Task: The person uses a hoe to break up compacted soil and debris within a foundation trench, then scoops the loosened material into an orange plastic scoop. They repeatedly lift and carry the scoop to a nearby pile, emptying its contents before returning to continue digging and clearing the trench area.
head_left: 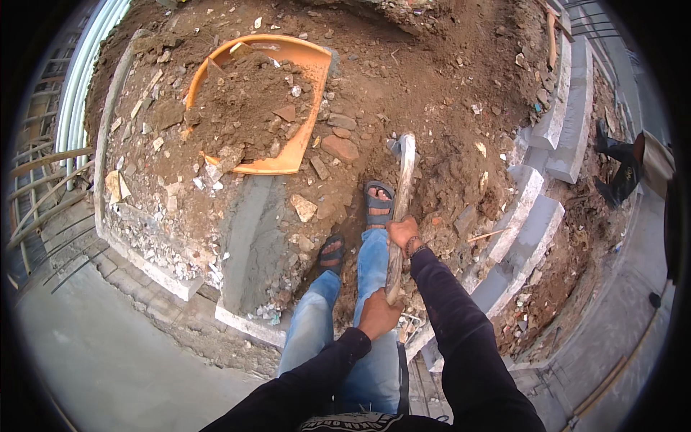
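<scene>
My left hand (378,315) is closed round the lower end of a long wooden handle, close to my knees. Farther up the same handle, my right hand (402,235) grips it near its middle. The handle belongs to a hoe (404,180), whose grey metal head is at the far end, over the soil; most of its blade is hidden. To the left of the hoe lies an orange basin (308,137) with a broken rim, heaped with brown soil (248,104) and stones. My sandalled feet (379,201) stand on the dirt beside the handle.
Loose bricks (340,148) and rubble lie between basin and feet. A grey mortar strip (252,237) runs below the basin. Concrete kerb blocks (529,248) line the right side. Another person's black boots (619,169) show at far right. Pale pipes (85,79) lie at far left.
</scene>
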A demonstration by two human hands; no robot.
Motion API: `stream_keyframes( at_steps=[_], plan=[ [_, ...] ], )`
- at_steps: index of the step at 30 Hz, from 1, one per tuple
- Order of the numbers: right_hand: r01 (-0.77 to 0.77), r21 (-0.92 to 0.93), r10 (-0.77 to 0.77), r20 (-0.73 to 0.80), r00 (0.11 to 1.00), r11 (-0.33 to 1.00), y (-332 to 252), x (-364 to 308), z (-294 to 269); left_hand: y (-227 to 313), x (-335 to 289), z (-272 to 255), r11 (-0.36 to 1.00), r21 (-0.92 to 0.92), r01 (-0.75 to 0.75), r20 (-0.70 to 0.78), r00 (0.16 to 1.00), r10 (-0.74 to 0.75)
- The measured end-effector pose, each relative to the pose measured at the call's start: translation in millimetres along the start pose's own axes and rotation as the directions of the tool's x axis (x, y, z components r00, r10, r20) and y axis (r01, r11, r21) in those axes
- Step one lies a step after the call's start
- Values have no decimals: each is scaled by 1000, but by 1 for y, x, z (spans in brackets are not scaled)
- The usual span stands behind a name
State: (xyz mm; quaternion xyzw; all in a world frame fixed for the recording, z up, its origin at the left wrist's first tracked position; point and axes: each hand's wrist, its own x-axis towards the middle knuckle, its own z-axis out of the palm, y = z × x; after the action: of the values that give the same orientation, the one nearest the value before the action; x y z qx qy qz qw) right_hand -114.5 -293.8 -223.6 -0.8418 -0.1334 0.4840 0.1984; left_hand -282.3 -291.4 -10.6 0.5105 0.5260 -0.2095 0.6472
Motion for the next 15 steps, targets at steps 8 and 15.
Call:
stream_keyframes(
  at_steps=[8,15],
  plan=[
    [-117,-211,152,156,976,971,-42,-32,-17,34,-31,-32,997,4,-76,45,996,75],
    [-283,221,214,291,933,933,-135,-80,-74,99,-64,-67,994,7,-108,143,984,105]
  ],
)
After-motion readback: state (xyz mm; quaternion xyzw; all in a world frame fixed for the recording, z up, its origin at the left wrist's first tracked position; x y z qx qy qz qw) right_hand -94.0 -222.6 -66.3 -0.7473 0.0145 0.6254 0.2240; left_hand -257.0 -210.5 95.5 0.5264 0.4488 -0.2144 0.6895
